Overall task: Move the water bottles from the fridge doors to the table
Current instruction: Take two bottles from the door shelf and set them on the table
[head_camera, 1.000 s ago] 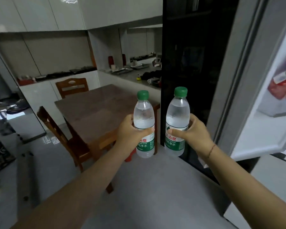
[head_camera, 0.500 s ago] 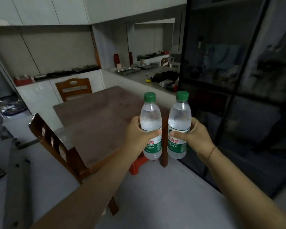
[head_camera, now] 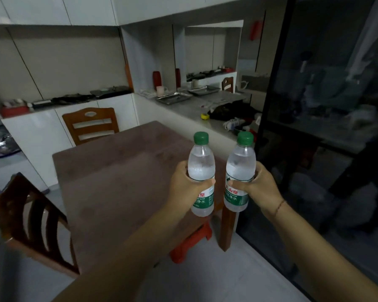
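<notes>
Two water bottles held upright over the table's near right corner.

Left hand (head_camera: 184,186) wrapped around left water bottle (head_camera: 201,171), right hand (head_camera: 260,185) around right water bottle (head_camera: 239,171); bare brown table (head_camera: 118,182) beyond and left of both grips, dark glass panel (head_camera: 325,127) close right.

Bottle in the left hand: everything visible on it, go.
The left bottle is clear plastic with a green screw cap, closed, and a green and white label with red characters round its lower half. It looks full and fogged, as if chilled. It is held upright in the air, in front of the brown table, not resting on it. The left hand wraps its middle, thumb across the label's top. It stands close beside the right-hand bottle; whether they touch is unclear.
</notes>
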The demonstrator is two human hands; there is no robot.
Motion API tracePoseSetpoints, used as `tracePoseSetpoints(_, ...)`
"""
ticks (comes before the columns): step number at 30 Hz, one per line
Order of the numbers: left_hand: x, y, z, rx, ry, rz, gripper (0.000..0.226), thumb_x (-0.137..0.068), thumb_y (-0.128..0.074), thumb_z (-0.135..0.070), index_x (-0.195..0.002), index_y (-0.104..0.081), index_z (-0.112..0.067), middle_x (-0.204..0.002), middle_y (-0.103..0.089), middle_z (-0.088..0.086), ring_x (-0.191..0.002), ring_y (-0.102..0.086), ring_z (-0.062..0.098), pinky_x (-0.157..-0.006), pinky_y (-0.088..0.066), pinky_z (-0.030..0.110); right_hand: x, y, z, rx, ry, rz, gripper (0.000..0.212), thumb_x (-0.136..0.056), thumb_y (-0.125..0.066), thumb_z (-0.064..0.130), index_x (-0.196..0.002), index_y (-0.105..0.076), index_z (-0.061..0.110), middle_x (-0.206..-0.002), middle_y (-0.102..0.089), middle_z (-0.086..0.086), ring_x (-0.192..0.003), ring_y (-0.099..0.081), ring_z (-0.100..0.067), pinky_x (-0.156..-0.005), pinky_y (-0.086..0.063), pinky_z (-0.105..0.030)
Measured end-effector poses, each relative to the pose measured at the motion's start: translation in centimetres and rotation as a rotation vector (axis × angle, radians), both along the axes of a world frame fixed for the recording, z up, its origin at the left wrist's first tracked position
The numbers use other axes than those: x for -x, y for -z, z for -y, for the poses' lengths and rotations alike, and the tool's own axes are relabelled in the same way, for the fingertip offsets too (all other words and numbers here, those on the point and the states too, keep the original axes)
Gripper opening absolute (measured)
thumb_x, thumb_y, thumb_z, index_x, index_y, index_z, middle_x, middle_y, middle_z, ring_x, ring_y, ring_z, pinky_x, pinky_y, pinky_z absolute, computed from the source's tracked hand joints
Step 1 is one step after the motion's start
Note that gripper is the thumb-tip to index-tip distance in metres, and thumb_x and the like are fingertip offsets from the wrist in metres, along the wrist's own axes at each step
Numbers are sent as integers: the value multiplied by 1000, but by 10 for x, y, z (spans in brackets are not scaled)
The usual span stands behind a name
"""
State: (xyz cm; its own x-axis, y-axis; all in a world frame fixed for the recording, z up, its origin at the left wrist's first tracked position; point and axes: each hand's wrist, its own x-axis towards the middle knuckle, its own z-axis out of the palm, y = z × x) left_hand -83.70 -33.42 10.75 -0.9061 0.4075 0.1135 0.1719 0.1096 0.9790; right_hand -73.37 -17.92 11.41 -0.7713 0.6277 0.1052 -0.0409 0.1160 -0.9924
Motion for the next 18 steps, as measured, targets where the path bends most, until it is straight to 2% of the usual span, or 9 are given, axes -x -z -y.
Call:
tracePoseSetpoints(3,49,5,-21,-12,42,4,46,-66,-85,-8,-104,-61,-21,-93,-71,-6,-85,-69,8,-65,-53,15,49,7,-22,0,4,0,54,-61,-81,-5,-100,-55,21,-95,-67,3,-88,-66,-16,-70,-52,-28)
tracePoseSetpoints(6,101,11,-42,-6,67,18,43,-67,-84,-7,-100,-60,-20,-87,-69,-9,-78,-67,2,-57,-50,9,100,14,-42,7,12,14,58,-61,-82,-4,-107,-54,17,-97,-67,0,-90,-66,-18,-73,-53,-30)
tracePoseSetpoints(8,134,18,-54,17,59,31,50,-65,-86,-11,-107,-59,-15,-93,-70,-5,-84,-68,7,-62,-52,15,132,20,-54,14,24,35,59,-60,-82,-4,-110,-55,14,-101,-68,-4,-93,-66,-23,-78,-54,-37)
tracePoseSetpoints(10,166,25,-66,43,55,43,60,-61,-87,-16,-112,-58,-12,-101,-70,2,-92,-69,16,-71,-56,27,162,27,-66,24,38,37,62,-60,-83,-4,-112,-55,11,-104,-68,-8,-96,-66,-26,-83,-54,-42)
tracePoseSetpoints(15,231,42,-96,105,9,30,71,-50,-86,-31,-112,-57,-12,-103,-69,4,-94,-69,18,-78,-59,39,224,48,-100,28,21,97,63,-61,-83,-2,-110,-53,22,-107,-65,-3,-101,-62,-27,-87,-52,-45)
tracePoseSetpoints(18,269,63,-116,139,-17,63,79,-44,-84,-39,-113,-56,-14,-105,-69,5,-95,-68,21,-80,-59,44,259,62,-123,28,-21,143,62,-63,-82,-2,-113,-53,22,-103,-63,2,-102,-60,-27,-89,-51,-45)
